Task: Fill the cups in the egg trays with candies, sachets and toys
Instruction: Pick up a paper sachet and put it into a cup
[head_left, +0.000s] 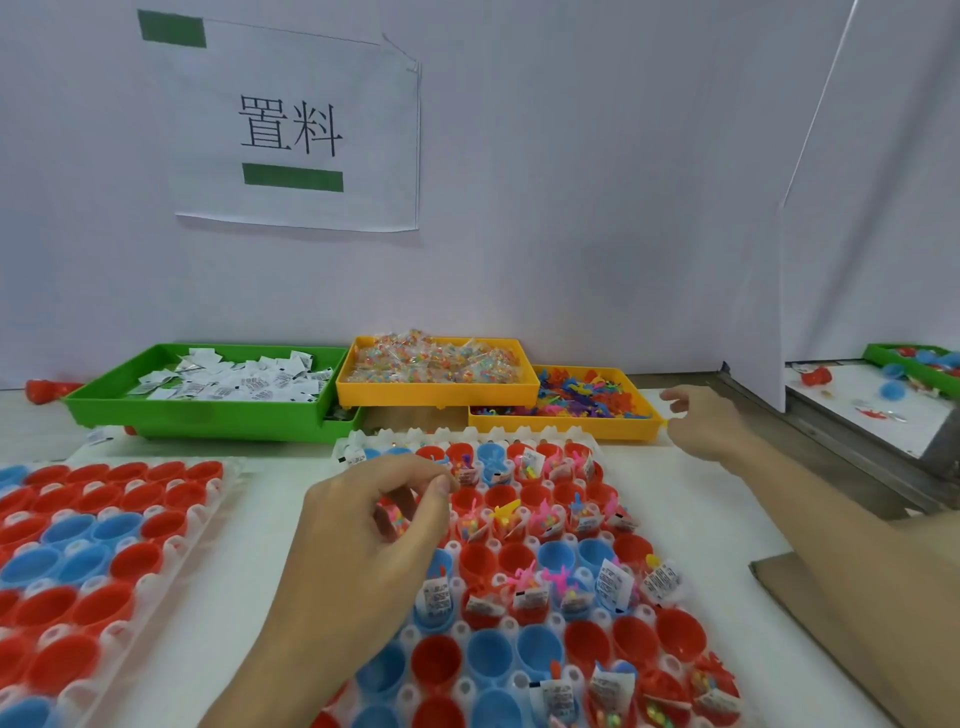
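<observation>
Egg tray (524, 540) under left hand (358, 540) (fingers pinching candy packet (397, 517)); right hand (701, 421) fingers spread.

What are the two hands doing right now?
Left hand: pinching a candy packet over the egg tray.
Right hand: open, empty, near the toy bin.

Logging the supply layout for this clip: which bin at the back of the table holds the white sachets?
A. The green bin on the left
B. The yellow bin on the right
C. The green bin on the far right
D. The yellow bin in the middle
A: the white sachets lie piled in the green bin on the left, while the middle yellow bin holds bagged candies and the right yellow bin holds small coloured toys.
</observation>
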